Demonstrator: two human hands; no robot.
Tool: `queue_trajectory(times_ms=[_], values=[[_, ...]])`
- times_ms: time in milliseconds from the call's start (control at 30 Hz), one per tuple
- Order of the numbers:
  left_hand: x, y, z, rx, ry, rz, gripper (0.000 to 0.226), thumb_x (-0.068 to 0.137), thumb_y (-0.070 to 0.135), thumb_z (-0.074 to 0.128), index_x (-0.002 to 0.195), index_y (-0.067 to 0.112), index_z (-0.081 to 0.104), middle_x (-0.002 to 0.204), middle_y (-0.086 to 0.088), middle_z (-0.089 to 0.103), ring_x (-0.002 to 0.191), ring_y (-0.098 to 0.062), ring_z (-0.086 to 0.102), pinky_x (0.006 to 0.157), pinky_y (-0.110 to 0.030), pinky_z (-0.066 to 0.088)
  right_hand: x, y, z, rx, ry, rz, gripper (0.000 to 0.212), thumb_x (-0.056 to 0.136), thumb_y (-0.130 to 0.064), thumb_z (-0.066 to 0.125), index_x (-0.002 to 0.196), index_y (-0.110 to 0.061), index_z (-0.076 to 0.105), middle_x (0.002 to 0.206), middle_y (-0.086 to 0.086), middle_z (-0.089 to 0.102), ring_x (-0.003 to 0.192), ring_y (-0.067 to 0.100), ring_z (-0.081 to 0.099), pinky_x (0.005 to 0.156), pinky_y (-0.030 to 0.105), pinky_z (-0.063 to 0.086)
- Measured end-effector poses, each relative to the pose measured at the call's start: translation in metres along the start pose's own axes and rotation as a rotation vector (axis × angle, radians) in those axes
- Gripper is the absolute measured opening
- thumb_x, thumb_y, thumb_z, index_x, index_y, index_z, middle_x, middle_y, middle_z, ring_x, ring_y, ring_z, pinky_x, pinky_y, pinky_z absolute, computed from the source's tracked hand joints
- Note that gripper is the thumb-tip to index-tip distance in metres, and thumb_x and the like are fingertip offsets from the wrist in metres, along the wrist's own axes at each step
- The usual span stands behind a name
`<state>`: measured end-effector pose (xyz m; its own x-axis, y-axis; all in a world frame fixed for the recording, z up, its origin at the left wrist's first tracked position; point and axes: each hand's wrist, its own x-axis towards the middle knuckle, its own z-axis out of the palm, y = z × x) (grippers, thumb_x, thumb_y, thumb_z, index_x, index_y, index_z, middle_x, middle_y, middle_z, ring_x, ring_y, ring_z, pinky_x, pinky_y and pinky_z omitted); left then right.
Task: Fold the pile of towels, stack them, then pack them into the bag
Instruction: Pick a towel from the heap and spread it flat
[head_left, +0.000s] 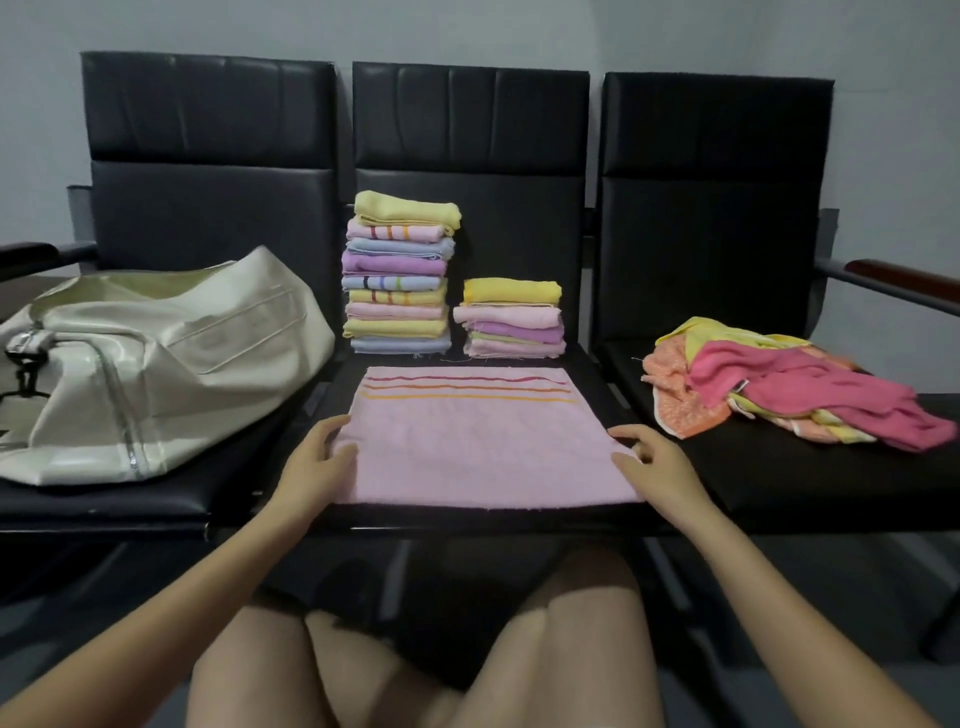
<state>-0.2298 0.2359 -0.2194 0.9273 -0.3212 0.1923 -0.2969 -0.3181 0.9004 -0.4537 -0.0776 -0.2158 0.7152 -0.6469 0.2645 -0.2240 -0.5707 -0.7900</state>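
Note:
A pale pink towel (478, 441) with red, orange and yellow stripes lies flat on the middle seat. My left hand (317, 462) rests at its left edge, fingers on the cloth. At the towel's right edge lies my right hand (649, 462), fingers loosely curved and touching it. Behind the towel stand a tall stack of folded towels (397, 273) and a shorter stack (511, 319). A heap of unfolded towels (789, 389), pink, yellow and orange, lies on the right seat. A cream bag (145, 364) lies on the left seat, its top gaping.
Three black padded seats (779, 483) joined in a row stand against a grey wall. Armrests (893, 275) stick out at both ends. My bare knees (415, 665) are below the seat's front edge.

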Motion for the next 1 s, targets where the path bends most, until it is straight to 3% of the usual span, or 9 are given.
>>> queue_trajectory(times_ms=[100,233,333,433,500,600,733,833,1000], values=[[-0.008,-0.001,0.000,0.246,0.032,0.039,0.040,0.094,0.012,0.049,0.134,0.015,0.053,0.084,-0.003,0.064,0.085,-0.023,0.056,0.073,-0.032,0.040,-0.005,0.011,0.008,-0.248,0.089,-0.024,0.024,0.091,-0.014,0.059,0.113,-0.018,0.066,0.073,-0.006,0.055,0.075,0.021,0.054,0.064,0.032,0.039],[-0.018,-0.003,0.000,0.743,0.010,0.114,0.045,0.096,0.026,0.045,0.141,0.022,0.042,0.107,-0.007,0.063,0.094,-0.030,0.060,0.067,-0.035,0.043,-0.014,0.014,0.019,-0.532,0.139,-0.042,0.032,0.092,-0.017,0.054,0.124,-0.017,0.060,0.113,0.008,0.063,0.103,0.034,0.058,0.078,0.040,0.048],[-0.022,0.001,0.006,0.940,0.057,0.387,0.048,0.088,0.023,0.064,0.133,0.014,0.053,0.108,-0.013,0.056,0.095,-0.035,0.057,0.064,-0.039,0.047,-0.022,0.013,0.026,-0.617,0.257,-0.366,0.036,0.082,-0.021,0.055,0.117,-0.014,0.064,0.103,0.008,0.058,0.097,0.031,0.054,0.078,0.041,0.046],[-0.026,0.000,0.018,0.895,0.045,0.833,0.032,0.073,0.017,0.071,0.105,0.015,0.068,0.094,-0.008,0.060,0.077,-0.031,0.060,0.059,-0.037,0.051,-0.035,0.011,0.038,-0.454,0.086,-0.711,0.034,0.079,-0.039,0.057,0.108,-0.022,0.064,0.104,0.001,0.059,0.101,0.018,0.051,0.086,0.029,0.038],[-0.034,0.001,0.031,0.821,-0.135,0.986,0.023,0.079,0.030,0.058,0.100,0.023,0.064,0.093,0.001,0.058,0.077,-0.023,0.058,0.062,-0.031,0.047,-0.040,0.012,0.051,-0.488,-0.089,-0.790,0.040,0.076,-0.046,0.062,0.111,-0.026,0.061,0.111,-0.003,0.058,0.105,0.015,0.052,0.092,0.025,0.038],[-0.044,0.000,0.048,0.757,-0.287,0.997,0.021,0.084,0.039,0.055,0.101,0.028,0.061,0.097,0.006,0.053,0.084,-0.017,0.052,0.068,-0.030,0.045,-0.035,0.021,0.065,-0.565,-0.125,-0.845,0.040,0.076,-0.041,0.059,0.114,-0.031,0.057,0.117,-0.002,0.057,0.108,0.016,0.051,0.092,0.029,0.046],[-0.044,-0.005,0.055,0.682,-0.270,0.958,0.026,0.084,0.051,0.061,0.101,0.032,0.059,0.103,0.009,0.050,0.090,-0.015,0.050,0.076,-0.029,0.043,-0.030,0.028,0.067,-0.411,-0.045,-0.933,0.017,0.088,-0.030,0.058,0.102,-0.025,0.066,0.115,0.005,0.064,0.108,0.022,0.056,0.092,0.031,0.044],[-0.045,-0.011,0.059,0.713,-0.257,0.978,0.038,0.081,0.061,0.061,0.104,0.031,0.056,0.109,0.008,0.049,0.097,-0.014,0.048,0.081,-0.029,0.041,-0.029,0.020,0.064,-0.352,-0.051,-0.911,0.018,0.089,-0.027,0.056,0.093,-0.018,0.071,0.110,0.003,0.068,0.102,0.020,0.061,0.088,0.028,0.045],[-0.036,0.001,0.071,0.727,-0.132,0.997,0.020,0.083,0.034,0.052,0.097,0.022,0.058,0.093,0.002,0.058,0.081,-0.024,0.056,0.063,-0.031,0.045,-0.009,-0.023,0.048,-0.221,-0.055,-0.668,0.022,0.092,-0.030,0.048,0.098,-0.018,0.065,0.093,-0.009,0.068,0.085,0.012,0.061,0.070,0.027,0.048]])
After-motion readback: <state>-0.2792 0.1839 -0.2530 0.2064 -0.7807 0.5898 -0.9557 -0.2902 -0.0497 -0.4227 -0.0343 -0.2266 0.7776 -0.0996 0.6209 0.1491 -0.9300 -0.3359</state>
